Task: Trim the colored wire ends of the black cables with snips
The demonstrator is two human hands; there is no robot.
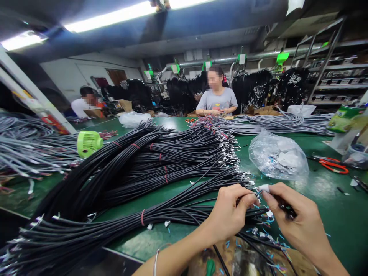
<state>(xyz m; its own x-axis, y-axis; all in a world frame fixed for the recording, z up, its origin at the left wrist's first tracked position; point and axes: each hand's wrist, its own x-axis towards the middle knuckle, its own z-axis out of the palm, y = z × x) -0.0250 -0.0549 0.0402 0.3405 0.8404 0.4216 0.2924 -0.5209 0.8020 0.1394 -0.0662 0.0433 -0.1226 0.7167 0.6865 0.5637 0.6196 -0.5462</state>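
My left hand [230,209], in the lower right, is closed in a pinch on the stripped end of a cable, with thin white and blue wire tips [259,195] showing at its fingertips. Facing it, my right hand [299,220] is closed, its fingertips almost meeting those tips. A white cover [263,188] wraps one right fingertip. Something dark shows under the right palm, too hidden to name. Below and beside both hands lie black cables [184,212] with loose ends, one bundle tied by a red band [143,217]. Blue and white scraps [269,214] are scattered around.
Banded black cable bundles [138,161] cover the green table [322,199]. A clear plastic bag [278,155] of scraps and red-handled pliers [333,165] lie right. Grey cables [264,122] lie behind. A green fan [89,143] stands left. One person [217,97] sits opposite, another [83,103] far left.
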